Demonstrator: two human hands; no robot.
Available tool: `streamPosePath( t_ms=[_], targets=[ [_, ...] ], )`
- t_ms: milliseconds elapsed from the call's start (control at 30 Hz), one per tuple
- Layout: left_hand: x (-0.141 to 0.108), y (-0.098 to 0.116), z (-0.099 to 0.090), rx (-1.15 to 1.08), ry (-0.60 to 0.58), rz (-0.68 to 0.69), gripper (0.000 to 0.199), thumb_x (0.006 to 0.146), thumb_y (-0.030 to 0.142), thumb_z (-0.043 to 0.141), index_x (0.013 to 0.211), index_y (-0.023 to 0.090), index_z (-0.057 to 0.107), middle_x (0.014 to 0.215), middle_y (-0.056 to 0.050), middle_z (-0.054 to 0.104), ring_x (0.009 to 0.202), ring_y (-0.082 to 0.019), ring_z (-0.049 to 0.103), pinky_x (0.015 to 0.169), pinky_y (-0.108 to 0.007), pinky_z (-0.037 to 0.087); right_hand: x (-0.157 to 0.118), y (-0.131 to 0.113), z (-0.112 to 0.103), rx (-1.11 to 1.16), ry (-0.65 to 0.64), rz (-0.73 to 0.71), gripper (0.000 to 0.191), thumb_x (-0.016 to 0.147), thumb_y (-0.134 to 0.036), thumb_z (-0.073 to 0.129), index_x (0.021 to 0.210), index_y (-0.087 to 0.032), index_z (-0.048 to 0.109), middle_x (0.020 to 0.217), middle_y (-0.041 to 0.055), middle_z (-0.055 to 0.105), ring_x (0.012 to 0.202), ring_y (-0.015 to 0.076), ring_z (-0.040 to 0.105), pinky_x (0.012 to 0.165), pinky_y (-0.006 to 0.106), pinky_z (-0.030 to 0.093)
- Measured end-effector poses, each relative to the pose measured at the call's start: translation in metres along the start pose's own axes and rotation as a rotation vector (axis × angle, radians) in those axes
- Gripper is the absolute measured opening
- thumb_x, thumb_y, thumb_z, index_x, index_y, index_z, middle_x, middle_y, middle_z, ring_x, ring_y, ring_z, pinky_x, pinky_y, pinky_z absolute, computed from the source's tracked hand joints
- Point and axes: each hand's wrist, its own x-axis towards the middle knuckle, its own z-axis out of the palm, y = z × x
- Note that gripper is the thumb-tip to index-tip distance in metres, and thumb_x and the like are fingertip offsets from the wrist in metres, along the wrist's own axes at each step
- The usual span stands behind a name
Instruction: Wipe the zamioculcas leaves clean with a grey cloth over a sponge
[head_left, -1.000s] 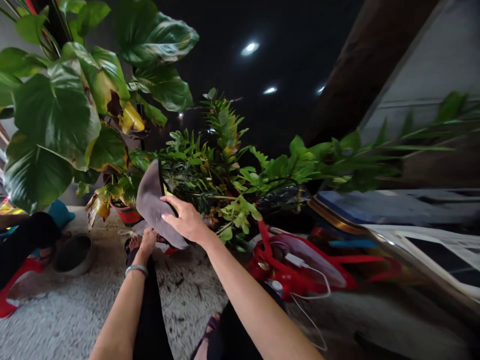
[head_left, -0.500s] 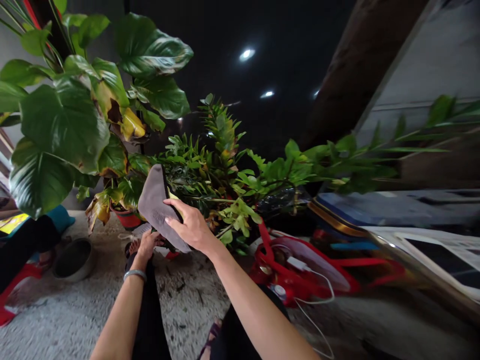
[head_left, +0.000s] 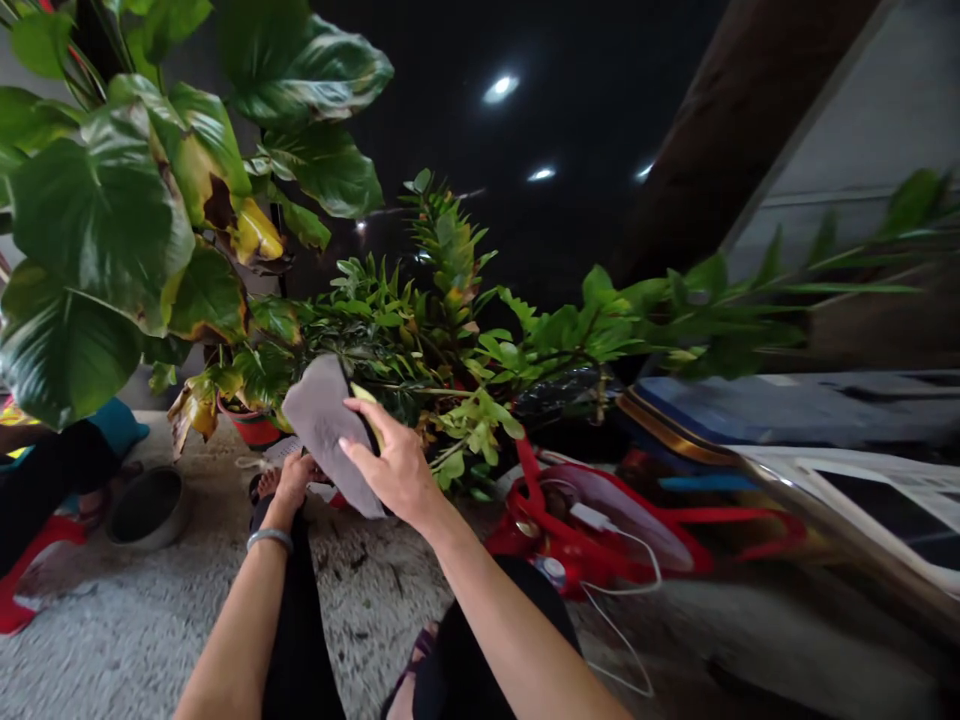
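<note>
My right hand (head_left: 397,465) is closed on a flat grey fabric piece (head_left: 326,430) with a curved outline and a black and yellow edge. The thumb lies on its grey face while the fingers are at the yellow side. Lower and to the left, my left hand (head_left: 295,482) has its fingers bent together just beside the fabric piece. A pale, dotted flat thing (head_left: 281,450) shows behind those fingers. What the left fingers pinch is too small and partly hidden to make out.
Large-leaved plants (head_left: 97,210) and a red pot (head_left: 251,425) stand ahead. A grey bowl (head_left: 150,510) sits at left near another person's leg (head_left: 60,470). On the right are a red bag (head_left: 555,550) with a white cable (head_left: 637,585) and a white panel (head_left: 862,500).
The grey fabric piece and my right hand have moved slightly down and to the right, and the piece is turned a little. My left hand is nearly unchanged. The view has shifted slightly.
</note>
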Motion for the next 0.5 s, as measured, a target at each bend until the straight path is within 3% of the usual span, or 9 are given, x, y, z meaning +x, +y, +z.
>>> streamPosePath(
  t_ms=[67,133,200,267,367,433,500],
  targets=[
    [0.000,0.000,0.003,-0.009,-0.021,-0.024,0.024,0.062,0.035,0.081,0.076,0.016,0.073,0.073,-0.007,0.074,0.071,-0.024,0.071,0.062,-0.032,0.057,0.014,0.007,-0.002,0.015,0.116,0.036,0.054,0.077,-0.034,0.070,0.129,-0.021,0.075,0.136,0.0110,0.077,0.130,0.0320,0.070,0.117,0.047,0.050],
    [0.002,-0.001,0.005,-0.029,-0.019,-0.033,0.026,0.058,0.036,0.081,0.073,0.017,0.072,0.071,-0.006,0.073,0.069,-0.023,0.070,0.058,-0.031,0.055,0.009,0.029,-0.002,0.048,0.205,0.219,0.054,0.071,-0.037,0.071,0.122,-0.019,0.077,0.130,0.0139,0.079,0.125,0.0367,0.072,0.114,0.052,0.052],
    [0.002,-0.001,0.005,-0.048,-0.018,-0.034,0.026,0.055,0.035,0.082,0.071,0.018,0.071,0.068,-0.005,0.071,0.066,-0.021,0.069,0.057,-0.030,0.055,-0.013,0.056,-0.001,0.087,0.261,0.442,0.051,0.067,-0.041,0.072,0.112,-0.018,0.078,0.122,0.0162,0.081,0.120,0.0411,0.074,0.109,0.056,0.055],
    [0.001,0.000,0.004,-0.065,-0.028,-0.032,0.026,0.053,0.032,0.083,0.070,0.018,0.071,0.067,-0.004,0.070,0.063,-0.019,0.066,0.057,-0.029,0.055,-0.045,0.074,0.000,0.120,0.259,0.556,0.047,0.063,-0.042,0.074,0.105,-0.021,0.079,0.117,0.0160,0.083,0.117,0.0434,0.075,0.106,0.057,0.057],
    [-0.001,0.004,0.004,-0.155,-0.074,-0.033,0.031,0.053,0.032,0.087,0.076,0.017,0.071,0.074,-0.004,0.073,0.063,-0.018,0.065,0.057,-0.029,0.055,-0.072,0.069,-0.005,0.160,0.184,0.536,0.047,0.063,-0.042,0.078,0.105,-0.023,0.079,0.114,0.0128,0.084,0.113,0.0411,0.076,0.104,0.055,0.059],
    [-0.002,0.007,0.005,-0.227,-0.094,-0.031,0.038,0.058,0.041,0.088,0.083,0.017,0.071,0.081,-0.006,0.075,0.066,-0.020,0.068,0.058,-0.031,0.056,-0.063,0.048,-0.013,0.159,0.203,0.422,0.051,0.067,-0.044,0.079,0.114,-0.022,0.078,0.119,0.0113,0.083,0.116,0.0371,0.076,0.107,0.053,0.057],
    [-0.001,0.008,0.006,-0.274,-0.076,-0.030,0.046,0.064,0.052,0.086,0.090,0.018,0.070,0.086,-0.006,0.076,0.069,-0.021,0.070,0.059,-0.032,0.056,-0.034,0.025,-0.022,0.138,0.291,0.267,0.056,0.071,-0.045,0.079,0.122,-0.021,0.076,0.129,0.0114,0.080,0.123,0.0338,0.072,0.113,0.050,0.054]
  ],
)
